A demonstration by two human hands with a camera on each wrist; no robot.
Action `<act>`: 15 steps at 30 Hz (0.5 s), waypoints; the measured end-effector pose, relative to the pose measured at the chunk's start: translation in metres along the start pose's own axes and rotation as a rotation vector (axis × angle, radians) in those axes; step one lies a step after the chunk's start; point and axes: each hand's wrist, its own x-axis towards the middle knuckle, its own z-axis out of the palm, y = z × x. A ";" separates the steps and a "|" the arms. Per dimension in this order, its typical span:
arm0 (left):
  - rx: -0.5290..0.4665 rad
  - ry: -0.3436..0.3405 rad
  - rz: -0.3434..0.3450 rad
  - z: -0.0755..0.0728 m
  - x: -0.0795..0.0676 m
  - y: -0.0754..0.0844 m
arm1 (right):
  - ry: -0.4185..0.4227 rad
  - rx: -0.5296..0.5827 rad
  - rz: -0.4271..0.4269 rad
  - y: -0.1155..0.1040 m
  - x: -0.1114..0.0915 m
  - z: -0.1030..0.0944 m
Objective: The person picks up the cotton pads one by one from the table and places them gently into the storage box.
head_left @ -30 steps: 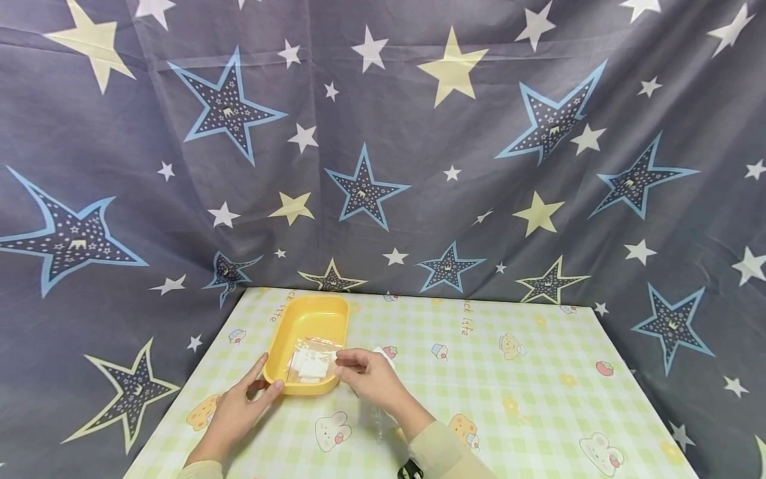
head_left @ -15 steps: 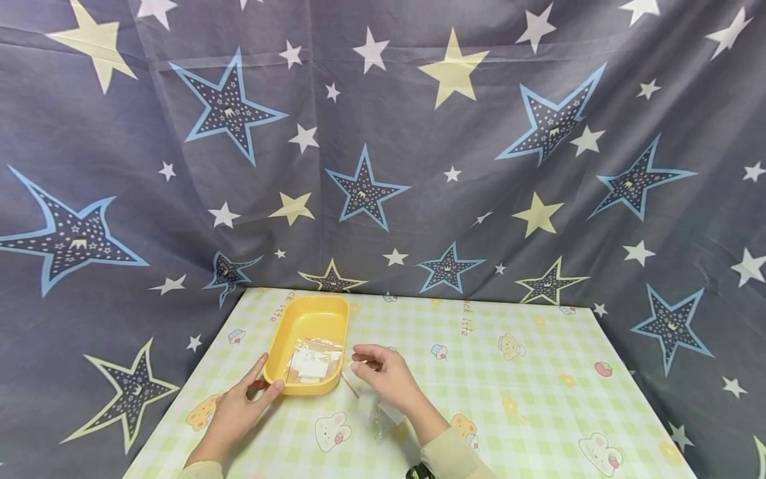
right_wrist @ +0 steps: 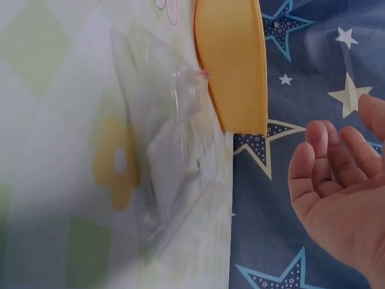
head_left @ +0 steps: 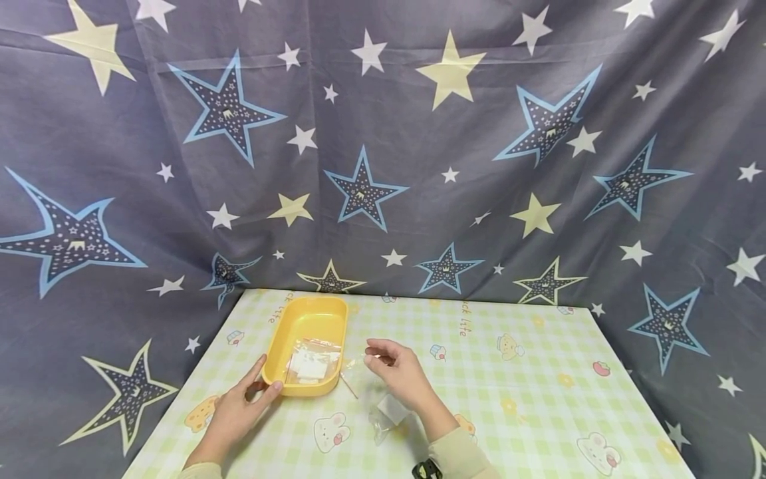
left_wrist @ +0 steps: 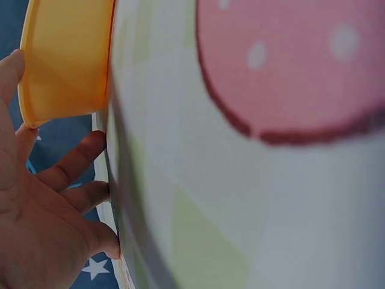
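A yellow rectangular tray stands at the left of the table. Inside its near end lies a clear zip bag with white contents. My left hand holds the tray's near left corner, thumb on the near rim and index finger along the left side. To the right, my right hand hovers over the table with fingers loosely curled and nothing in them. Below it a second clear zip bag rests beside the tray, with a white piece inside; the hand partly covers this bag in the head view.
A pale green checked cloth with cartoon prints covers the table. Behind it hangs a dark star-patterned curtain. A dark band is on the right wrist.
My right hand has moved away from the tray's right side, to the right, uncovering more of the bag on the table. The left hand and the tray have stayed put.
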 end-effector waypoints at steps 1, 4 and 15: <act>0.001 0.001 0.000 0.000 0.000 0.000 | 0.009 -0.002 0.001 0.001 0.000 -0.002; 0.003 0.006 0.003 0.001 0.001 -0.001 | 0.040 0.001 -0.001 0.005 0.002 -0.006; 0.011 0.006 -0.007 0.000 -0.001 0.001 | 0.113 0.045 0.015 0.014 0.002 -0.025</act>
